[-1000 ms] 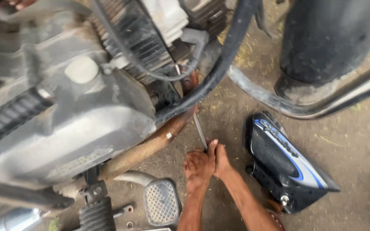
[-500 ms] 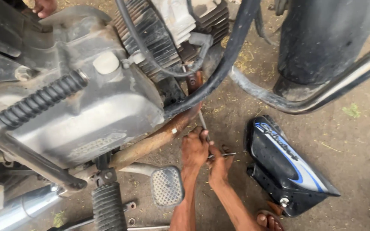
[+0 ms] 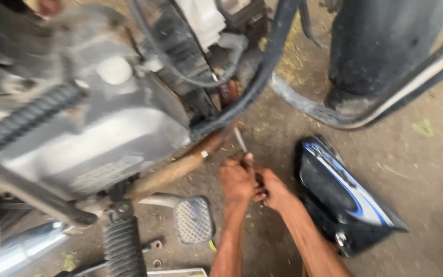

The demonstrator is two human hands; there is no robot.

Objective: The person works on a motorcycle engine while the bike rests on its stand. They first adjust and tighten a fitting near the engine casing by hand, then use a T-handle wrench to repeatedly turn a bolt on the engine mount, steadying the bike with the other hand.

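My left hand (image 3: 237, 179) is closed around the lower end of a thin metal tool (image 3: 240, 139). The tool's shaft points up towards the rusty exhaust pipe (image 3: 180, 166) under the motorcycle engine (image 3: 103, 138). My right hand (image 3: 273, 190) presses against the left one, fingers curled at the same tool end. Both forearms come in from the bottom edge. The picture is blurred, so the tool's tip and its kind are unclear.
A black side panel with blue and white stripes (image 3: 344, 197) lies on the dirt floor to the right of my hands. A brake pedal (image 3: 193, 220) and ribbed footrest (image 3: 124, 249) sit lower left. The black tyre (image 3: 385, 46) and curved frame tubes (image 3: 355, 120) stand behind.
My two hands have come together on the tool; half a second ago the right hand was apart, lower right. The view has shifted and blurred.
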